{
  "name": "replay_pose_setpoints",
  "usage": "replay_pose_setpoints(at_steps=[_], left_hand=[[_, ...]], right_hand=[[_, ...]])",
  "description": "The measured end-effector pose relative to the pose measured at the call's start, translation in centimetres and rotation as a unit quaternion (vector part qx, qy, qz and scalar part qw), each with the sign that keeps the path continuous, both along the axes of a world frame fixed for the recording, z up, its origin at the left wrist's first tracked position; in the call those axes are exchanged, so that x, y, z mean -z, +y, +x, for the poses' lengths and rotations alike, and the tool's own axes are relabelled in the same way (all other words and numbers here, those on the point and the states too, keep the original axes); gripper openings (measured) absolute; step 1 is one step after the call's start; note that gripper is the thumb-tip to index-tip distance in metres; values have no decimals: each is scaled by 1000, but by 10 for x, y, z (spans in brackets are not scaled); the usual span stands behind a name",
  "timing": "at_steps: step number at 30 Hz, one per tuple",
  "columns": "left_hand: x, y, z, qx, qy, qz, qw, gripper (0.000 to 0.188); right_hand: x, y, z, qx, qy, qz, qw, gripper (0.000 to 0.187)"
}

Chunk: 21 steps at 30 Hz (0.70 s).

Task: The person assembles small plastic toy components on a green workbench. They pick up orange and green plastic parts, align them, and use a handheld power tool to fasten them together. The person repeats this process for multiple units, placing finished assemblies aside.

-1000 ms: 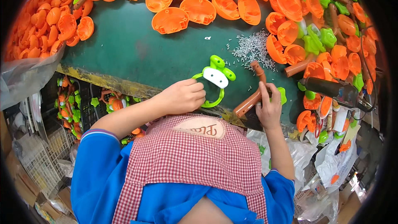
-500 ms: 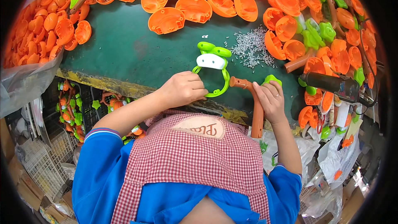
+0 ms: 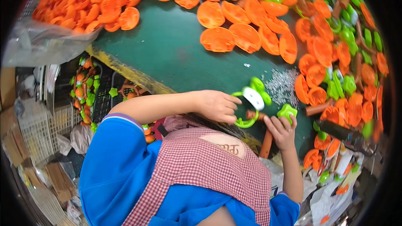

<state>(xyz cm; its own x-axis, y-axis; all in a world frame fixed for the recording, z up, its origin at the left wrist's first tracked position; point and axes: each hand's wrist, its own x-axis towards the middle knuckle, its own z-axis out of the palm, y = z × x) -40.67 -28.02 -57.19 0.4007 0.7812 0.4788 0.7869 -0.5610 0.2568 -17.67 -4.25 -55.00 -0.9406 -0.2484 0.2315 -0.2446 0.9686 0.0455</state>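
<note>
My left hand (image 3: 217, 106) is closed on the near-left side of a bright green plastic ring (image 3: 248, 124). A white oval piece (image 3: 253, 98) with two small holes sits at the ring's top, below green rounded lobes (image 3: 260, 88). In my right hand (image 3: 281, 133) is a brown plastic branch (image 3: 266, 143), its fingers wrapped round it. A green flower-shaped piece (image 3: 287, 112) shows just above those fingers. The branch's left end overlaps the ring's lower right side; whether it is joined there I cannot tell.
Loose small metal pins (image 3: 283, 85) lie on the green tabletop (image 3: 167, 54). Orange half shells (image 3: 217, 39) are spread at the back, with more parts at the right. A black-handled tool (image 3: 335, 130) rests near the right edge. Orange pieces (image 3: 98, 6) fill a clear bag (image 3: 46, 46) at left.
The view has swung, so the table appears shifted and turned. The branch in my right hand has come up against the ring, which is now tilted. Both hands have kept their hold.
</note>
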Motion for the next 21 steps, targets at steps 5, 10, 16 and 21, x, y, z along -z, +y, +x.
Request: replay_pose_setpoints(at_steps=[5, 10, 16, 21], left_hand=[[12, -1, 4, -35, -58, 4, 998, 13], [15, 1, 16, -98, -73, 51, 991, 18], [-39, -70, -122, -543, 97, 93, 829, 14], [-25, -121, -202, -714, 97, 61, 691, 21]], right_hand=[[-44, -29, -20, 36, -49, -85, 995, 37], [-21, -72, -55, -21, -89, -209, 974, 33], [-17, -62, -51, -11, -85, -230, 969, 25], [-11, -67, -56, -7, -72, -252, 965, 24]])
